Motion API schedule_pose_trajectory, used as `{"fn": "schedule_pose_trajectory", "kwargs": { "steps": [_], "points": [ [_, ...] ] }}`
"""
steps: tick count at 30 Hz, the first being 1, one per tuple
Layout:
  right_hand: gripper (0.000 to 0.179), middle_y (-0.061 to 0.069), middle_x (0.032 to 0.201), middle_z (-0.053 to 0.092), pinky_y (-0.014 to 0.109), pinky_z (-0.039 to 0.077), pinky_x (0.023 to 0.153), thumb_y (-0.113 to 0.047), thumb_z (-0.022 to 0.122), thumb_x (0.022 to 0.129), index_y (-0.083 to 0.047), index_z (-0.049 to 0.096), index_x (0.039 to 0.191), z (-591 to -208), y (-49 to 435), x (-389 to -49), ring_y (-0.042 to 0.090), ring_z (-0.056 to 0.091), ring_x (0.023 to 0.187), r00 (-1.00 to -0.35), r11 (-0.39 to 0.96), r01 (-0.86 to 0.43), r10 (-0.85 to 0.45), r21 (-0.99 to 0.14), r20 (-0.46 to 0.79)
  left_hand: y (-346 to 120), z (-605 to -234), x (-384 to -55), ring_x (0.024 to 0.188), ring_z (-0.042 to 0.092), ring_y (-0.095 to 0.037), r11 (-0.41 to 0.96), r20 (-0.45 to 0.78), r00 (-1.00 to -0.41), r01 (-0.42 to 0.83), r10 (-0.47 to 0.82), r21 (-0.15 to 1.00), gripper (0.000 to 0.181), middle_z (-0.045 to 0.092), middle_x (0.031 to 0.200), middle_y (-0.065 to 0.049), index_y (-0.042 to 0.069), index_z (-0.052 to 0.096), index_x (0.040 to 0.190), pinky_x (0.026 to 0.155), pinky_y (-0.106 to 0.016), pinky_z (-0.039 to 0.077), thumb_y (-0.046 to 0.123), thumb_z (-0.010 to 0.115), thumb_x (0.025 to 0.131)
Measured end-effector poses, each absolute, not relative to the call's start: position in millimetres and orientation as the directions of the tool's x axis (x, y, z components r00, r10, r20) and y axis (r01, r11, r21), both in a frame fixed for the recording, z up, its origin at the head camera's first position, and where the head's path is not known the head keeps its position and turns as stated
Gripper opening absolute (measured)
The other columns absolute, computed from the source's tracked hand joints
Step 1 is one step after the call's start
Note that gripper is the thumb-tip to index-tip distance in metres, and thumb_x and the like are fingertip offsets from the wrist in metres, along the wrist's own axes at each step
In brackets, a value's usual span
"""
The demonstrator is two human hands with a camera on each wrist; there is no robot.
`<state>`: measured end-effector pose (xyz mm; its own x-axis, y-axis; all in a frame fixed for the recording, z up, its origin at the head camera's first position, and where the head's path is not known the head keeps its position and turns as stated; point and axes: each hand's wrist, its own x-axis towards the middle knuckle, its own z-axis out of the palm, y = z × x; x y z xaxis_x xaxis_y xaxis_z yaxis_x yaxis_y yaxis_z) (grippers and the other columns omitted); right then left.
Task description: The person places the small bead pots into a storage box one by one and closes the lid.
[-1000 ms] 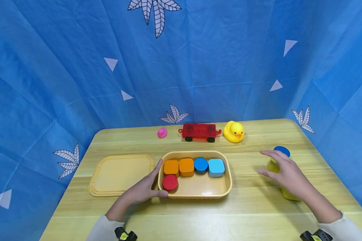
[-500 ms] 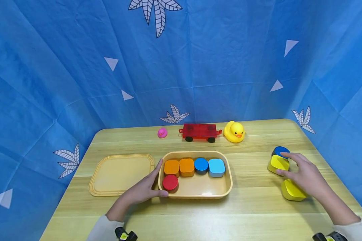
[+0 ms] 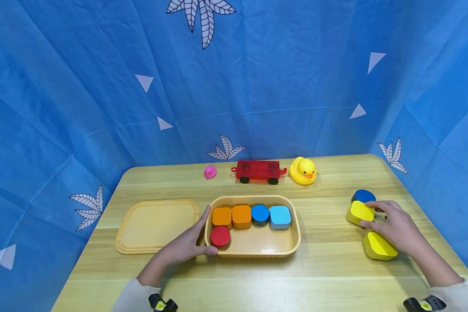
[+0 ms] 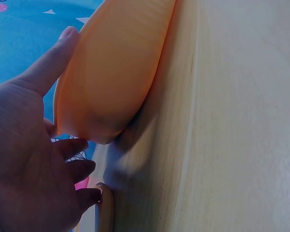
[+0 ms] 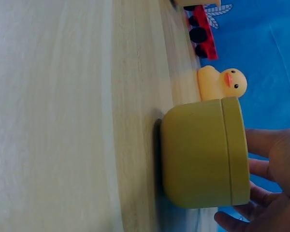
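My left hand rests at the left end of a beige plastic box, thumb on the near rim, index finger along the end wall. In the left wrist view, the thumb lies straight against the box's wall. The box holds two orange blocks, a round blue one, a light blue one and a round red one. On the right, my right hand pinches a yellow rounded-square block between thumb and index finger. A nearer yellow block, with a seam, hides that contact in the right wrist view.
A round blue block stands just behind the pinched yellow one. A flat beige lid lies left of the box. Along the back are a pink duck, a red wheeled wagon and a yellow duck.
My right hand has moved right and down from over the yellow blocks, uncovering them. Its thumb and index finger have closed on the farther one. The left hand and box have stayed still.
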<state>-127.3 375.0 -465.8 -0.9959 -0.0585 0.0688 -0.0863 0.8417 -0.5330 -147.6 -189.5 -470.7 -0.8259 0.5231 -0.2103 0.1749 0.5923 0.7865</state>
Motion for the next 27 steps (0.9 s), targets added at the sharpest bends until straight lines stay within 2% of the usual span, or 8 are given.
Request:
{"fn": "schedule_pose_trajectory", "kwargs": {
  "steps": [15,27],
  "points": [
    [0.068,0.036,0.133,0.051,0.065,0.049,0.085,-0.035,0.081,0.091,0.009,0.053,0.135,-470.6,376.7,-131.9,0.054,0.056,0.113,-0.999,0.835,-0.046,-0.031,-0.548,0.036,-188.1,-469.9,-146.4,0.158,0.012,-0.039,0.596,-0.208,-0.83,0.174,0.517,0.784,0.119,0.002,0.173,-0.012,0.02,-0.007,0.167,0.125,-0.059,0.016,0.044,0.08,0.09],
    [0.073,0.033,0.133,0.05,0.067,0.047,0.086,-0.027,0.082,0.09,0.011,0.048,0.141,-466.0,372.7,-134.5,0.052,0.058,0.112,-0.994,0.835,-0.107,-0.079,-0.54,0.075,-189.0,-470.1,-146.5,0.159,0.009,-0.035,0.6,-0.221,-0.832,0.159,0.509,0.784,0.121,0.0,0.173,-0.006,0.023,-0.01,0.166,0.127,-0.055,0.013,0.042,0.081,0.089]
  ]
}}
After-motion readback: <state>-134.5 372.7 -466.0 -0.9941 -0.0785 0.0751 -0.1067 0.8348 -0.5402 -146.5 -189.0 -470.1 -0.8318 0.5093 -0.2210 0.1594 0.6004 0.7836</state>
